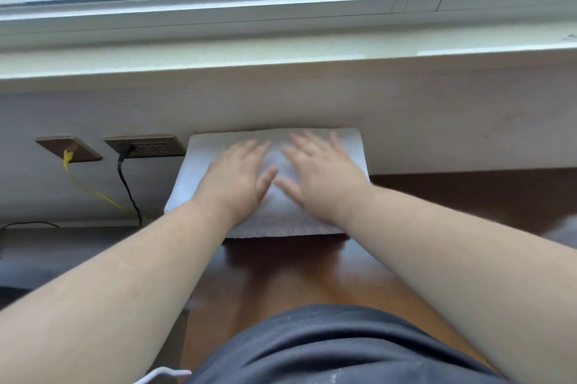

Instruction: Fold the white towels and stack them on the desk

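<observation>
Against the wall, on the dark brown wooden desk (281,274), the folded white terry towel (203,171) lay lengthwise left to right; the left hand (239,176) and right hand (318,174) pressed flat on it, fingers straight and slightly spread.

Matt white terry-cloth towel (349,146) (softly ribbed) lies on a glossy dark-wood desk (281,274).

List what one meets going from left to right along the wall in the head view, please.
Brown wall plate with a yellow cable → brown socket plate with a black plug → folded white towel → left hand → right hand, both flat on the towel.
</observation>
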A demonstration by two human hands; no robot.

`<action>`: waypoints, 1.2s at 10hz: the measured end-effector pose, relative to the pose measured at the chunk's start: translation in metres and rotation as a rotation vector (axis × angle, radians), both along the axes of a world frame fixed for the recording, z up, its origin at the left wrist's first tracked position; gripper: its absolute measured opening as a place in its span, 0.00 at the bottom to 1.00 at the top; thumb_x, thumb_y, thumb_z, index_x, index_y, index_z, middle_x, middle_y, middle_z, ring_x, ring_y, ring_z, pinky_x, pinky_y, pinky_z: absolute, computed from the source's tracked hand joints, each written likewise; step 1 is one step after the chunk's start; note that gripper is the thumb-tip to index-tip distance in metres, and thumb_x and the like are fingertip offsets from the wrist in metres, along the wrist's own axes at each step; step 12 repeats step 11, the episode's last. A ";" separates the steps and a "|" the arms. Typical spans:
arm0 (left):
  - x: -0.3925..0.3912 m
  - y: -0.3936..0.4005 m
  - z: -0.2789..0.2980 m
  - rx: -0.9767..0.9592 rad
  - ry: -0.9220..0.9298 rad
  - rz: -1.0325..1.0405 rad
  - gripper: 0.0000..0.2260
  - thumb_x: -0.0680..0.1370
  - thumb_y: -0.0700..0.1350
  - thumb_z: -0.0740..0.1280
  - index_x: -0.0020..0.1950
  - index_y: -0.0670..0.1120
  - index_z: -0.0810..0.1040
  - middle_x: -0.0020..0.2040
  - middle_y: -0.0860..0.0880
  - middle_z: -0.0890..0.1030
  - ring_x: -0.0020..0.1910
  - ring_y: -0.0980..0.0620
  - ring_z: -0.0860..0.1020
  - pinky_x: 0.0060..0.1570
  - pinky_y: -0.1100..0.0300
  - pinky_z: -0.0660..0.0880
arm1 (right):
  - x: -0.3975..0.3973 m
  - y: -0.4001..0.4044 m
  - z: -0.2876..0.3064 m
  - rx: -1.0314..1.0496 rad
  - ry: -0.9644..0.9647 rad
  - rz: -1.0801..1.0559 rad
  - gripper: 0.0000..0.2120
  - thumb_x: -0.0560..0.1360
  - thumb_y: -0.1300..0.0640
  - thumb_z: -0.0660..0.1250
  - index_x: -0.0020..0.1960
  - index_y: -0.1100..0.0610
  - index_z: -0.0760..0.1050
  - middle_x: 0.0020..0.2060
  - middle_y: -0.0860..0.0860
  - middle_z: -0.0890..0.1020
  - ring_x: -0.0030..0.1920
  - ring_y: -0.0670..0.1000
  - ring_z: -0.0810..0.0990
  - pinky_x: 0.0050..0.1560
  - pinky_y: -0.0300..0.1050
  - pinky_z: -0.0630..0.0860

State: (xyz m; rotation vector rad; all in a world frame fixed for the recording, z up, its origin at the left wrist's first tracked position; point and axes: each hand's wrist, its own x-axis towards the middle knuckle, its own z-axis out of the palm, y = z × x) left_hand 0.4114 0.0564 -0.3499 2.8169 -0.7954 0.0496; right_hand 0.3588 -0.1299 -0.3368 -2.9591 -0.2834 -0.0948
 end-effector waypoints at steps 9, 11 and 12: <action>-0.077 0.009 0.013 0.370 0.124 0.111 0.27 0.83 0.58 0.52 0.78 0.60 0.44 0.80 0.47 0.48 0.78 0.46 0.48 0.74 0.42 0.53 | -0.075 -0.070 -0.014 1.117 0.526 -0.662 0.19 0.75 0.63 0.63 0.64 0.52 0.72 0.62 0.56 0.78 0.62 0.58 0.77 0.65 0.61 0.74; -0.100 -0.039 0.022 0.422 0.077 0.024 0.26 0.84 0.50 0.51 0.79 0.59 0.42 0.80 0.47 0.46 0.78 0.46 0.47 0.74 0.45 0.51 | -0.105 -0.086 -0.015 1.294 0.463 -0.685 0.27 0.78 0.69 0.55 0.73 0.47 0.66 0.70 0.51 0.72 0.54 0.49 0.74 0.58 0.42 0.73; -0.100 -0.039 0.022 0.422 0.077 0.024 0.26 0.84 0.50 0.51 0.79 0.59 0.42 0.80 0.47 0.46 0.78 0.46 0.47 0.74 0.45 0.51 | -0.105 -0.086 -0.015 1.294 0.463 -0.685 0.27 0.78 0.69 0.55 0.73 0.47 0.66 0.70 0.51 0.72 0.54 0.49 0.74 0.58 0.42 0.73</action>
